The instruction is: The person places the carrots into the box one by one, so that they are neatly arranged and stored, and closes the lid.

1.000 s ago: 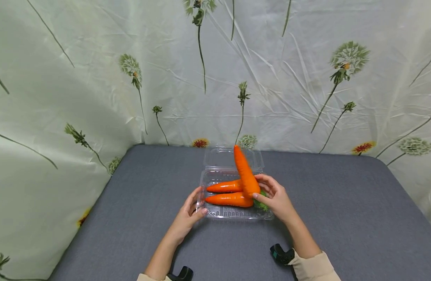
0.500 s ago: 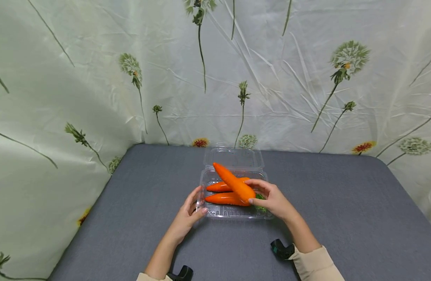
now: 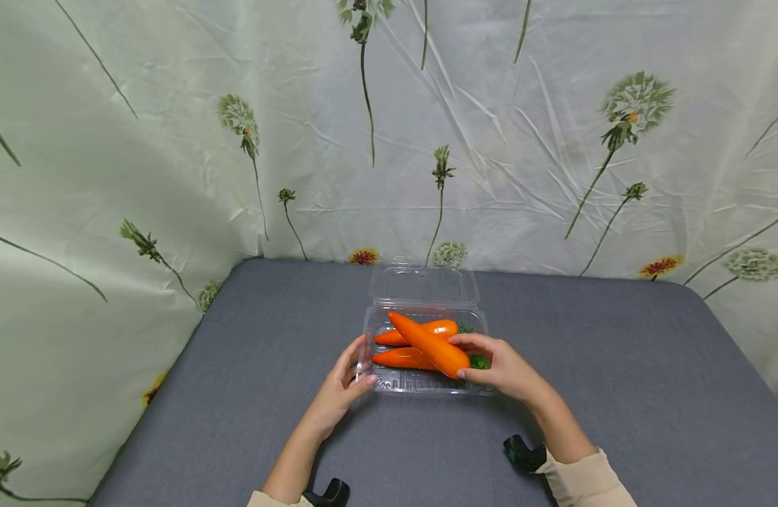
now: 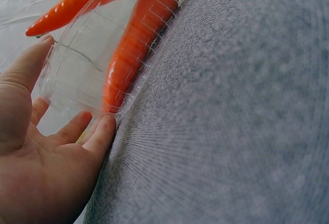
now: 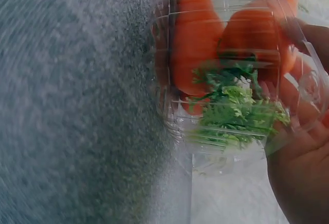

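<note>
A clear plastic clamshell container [image 3: 414,384] lies open on the table, its lid [image 3: 420,285] folded back to the far side. Two carrots lie in it with tips to the left: a far carrot [image 3: 446,327] and a near carrot [image 3: 398,358]. Across both slants a third carrot [image 3: 429,345], whose thick end my right hand [image 3: 505,370] holds between thumb and fingers. Green leafy tops [image 5: 236,106] show through the container wall in the right wrist view. My left hand [image 3: 334,394] holds the container's left end, thumb at the rim and fingers [image 4: 100,136] low along its wall.
A grey cloth-covered table [image 3: 268,310] spreads around the container. Behind it and to the left hangs a pale curtain [image 3: 490,127] printed with dandelions. Black wrist-worn devices, such as the right one [image 3: 524,454], sit by each beige sleeve.
The carrot in my right hand has swung from nearly upright to lying slantwise over the other two, its tip moving left and down. My left hand stays at the container's end.
</note>
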Demonstrator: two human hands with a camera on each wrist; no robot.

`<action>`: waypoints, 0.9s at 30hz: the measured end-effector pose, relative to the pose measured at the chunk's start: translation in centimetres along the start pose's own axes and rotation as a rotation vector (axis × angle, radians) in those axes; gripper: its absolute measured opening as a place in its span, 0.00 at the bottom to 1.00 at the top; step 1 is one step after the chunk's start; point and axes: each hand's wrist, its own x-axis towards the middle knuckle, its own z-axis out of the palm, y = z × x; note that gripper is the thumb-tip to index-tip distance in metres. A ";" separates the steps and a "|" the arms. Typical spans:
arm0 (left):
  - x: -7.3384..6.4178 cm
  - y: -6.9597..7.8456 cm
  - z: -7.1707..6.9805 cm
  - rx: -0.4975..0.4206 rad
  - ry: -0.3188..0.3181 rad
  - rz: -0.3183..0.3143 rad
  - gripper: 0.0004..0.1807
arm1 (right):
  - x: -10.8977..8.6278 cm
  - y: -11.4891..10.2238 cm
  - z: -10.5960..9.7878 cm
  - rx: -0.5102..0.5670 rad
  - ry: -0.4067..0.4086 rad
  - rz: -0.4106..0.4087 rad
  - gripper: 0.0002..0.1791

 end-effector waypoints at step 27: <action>0.8 -2.8 -0.7 -0.039 -0.010 0.061 0.37 | 0.8 -1.7 -0.4 -0.317 -0.330 0.051 0.23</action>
